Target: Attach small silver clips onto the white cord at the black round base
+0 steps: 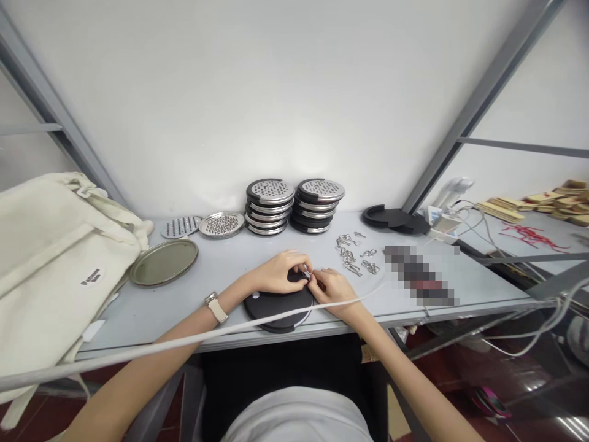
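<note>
The left hand (pixel 283 274) is curled with a gap inside its bent fingers, the tips of thumb and forefinger nearly together on a small metal piece (pixel 307 274), whose exact shape is too small to make out. The right hand (pixel 335 293) meets it from the other side, its fingers folded in and its thumb and forefinger tips pinched at the same piece. Beneath both hands a round black holder (pixel 272 311) lies flat at the front edge of the grey table (pixel 216 258), with a small white spot on its left part. Behind it, near the wall, stand 2 stacks side by side, the left stack (pixel 269 209) and the right stack (pixel 318 207), each of round metal graters in black holders. To the left of these lie 2 loose grater discs, a coarse grater disc (pixel 221 224) and a flatter grater disc (pixel 181 227), with a plain round metal disc (pixel 164 262) nearer the front. Loose metal clasps (pixel 352 255) are scattered to the right of the hands, and empty black holders (pixel 393 218) overlap farther back. A cream fabric bag (pixel 59 258) fills the left end, a pale-strapped wristwatch (pixel 216 307) circles the left wrist, and a white cord (pixel 184 339) crosses the view in front of the black holder.
</note>
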`<state>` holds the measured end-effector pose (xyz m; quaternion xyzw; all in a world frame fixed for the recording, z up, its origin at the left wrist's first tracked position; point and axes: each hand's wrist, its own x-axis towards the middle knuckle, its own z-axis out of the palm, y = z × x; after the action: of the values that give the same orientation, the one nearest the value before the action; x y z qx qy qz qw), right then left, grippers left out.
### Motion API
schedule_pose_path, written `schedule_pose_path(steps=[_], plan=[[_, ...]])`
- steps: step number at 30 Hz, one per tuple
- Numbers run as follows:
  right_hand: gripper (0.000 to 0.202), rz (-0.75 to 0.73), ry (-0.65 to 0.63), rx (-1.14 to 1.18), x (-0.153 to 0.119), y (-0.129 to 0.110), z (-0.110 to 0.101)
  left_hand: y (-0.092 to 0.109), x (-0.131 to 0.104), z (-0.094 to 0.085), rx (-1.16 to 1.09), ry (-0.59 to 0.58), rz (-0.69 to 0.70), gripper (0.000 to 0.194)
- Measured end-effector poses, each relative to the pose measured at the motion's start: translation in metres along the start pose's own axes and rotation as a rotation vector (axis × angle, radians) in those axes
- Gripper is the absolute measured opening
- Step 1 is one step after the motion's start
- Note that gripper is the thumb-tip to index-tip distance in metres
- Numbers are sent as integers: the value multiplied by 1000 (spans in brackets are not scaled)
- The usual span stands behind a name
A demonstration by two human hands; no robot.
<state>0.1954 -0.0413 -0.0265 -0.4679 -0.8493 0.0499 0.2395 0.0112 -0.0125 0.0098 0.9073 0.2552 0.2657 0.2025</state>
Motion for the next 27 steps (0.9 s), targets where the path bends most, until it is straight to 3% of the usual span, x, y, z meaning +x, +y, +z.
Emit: schedule_pose_path(steps=[8, 21, 27], plan=[[28, 0, -5, 43, 0, 3, 2, 1, 1, -1, 19, -9, 19, 20], [24, 2, 115, 27, -1, 2, 3, 0, 0, 0, 9, 7, 26, 21], [22, 50, 129, 147, 0, 7, 2, -1, -1, -1, -9, -22, -4, 24]])
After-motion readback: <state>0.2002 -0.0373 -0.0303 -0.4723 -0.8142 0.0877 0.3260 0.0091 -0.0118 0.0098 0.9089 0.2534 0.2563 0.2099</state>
